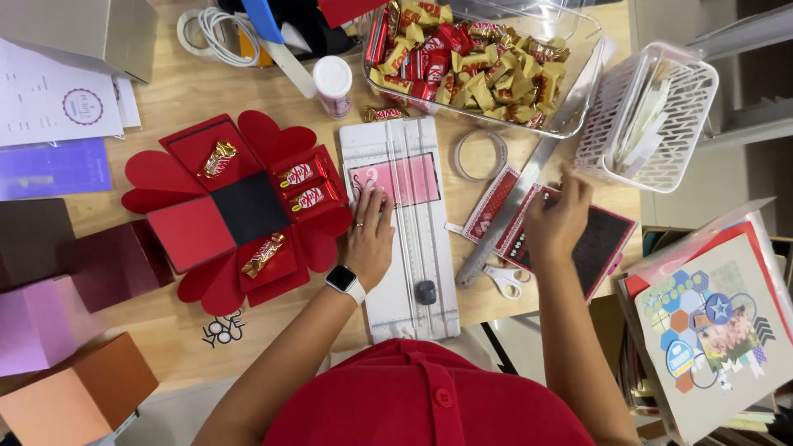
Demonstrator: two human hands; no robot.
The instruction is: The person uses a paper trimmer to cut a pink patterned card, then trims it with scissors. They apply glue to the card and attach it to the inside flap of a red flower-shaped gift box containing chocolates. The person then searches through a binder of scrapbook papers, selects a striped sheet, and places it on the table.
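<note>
Resting flat, fingers spread, on the white paper trimmer [410, 248]: left hand [369, 238], smartwatch [345, 282] at the wrist, fingertips holding down the lower edge of a pink card [402, 179] laid across the trimmer's upper half. Reaching to the right, right hand [558, 219], fingers curled over patterned red-and-black paper sheets [601, 244]; impossible to tell whether gripping a sheet or only pressing. Just below that hand, white-handled scissors [504, 279]; beside it, a long metal ruler [516, 202] lying diagonally on the tabletop [173, 91]. Left of the trimmer, an unfolded red box with heart-shaped flaps [239, 211], black square at the centre, wrapped chocolates on its panels. Farther up, a ring of clear tape [481, 154], a white-capped glue stick [334, 85], a loose gold candy [385, 113]. Beyond those, a clear tub of gold and red wrapped candies [479, 62], and at the far right a white perforated basket [652, 116].
</note>
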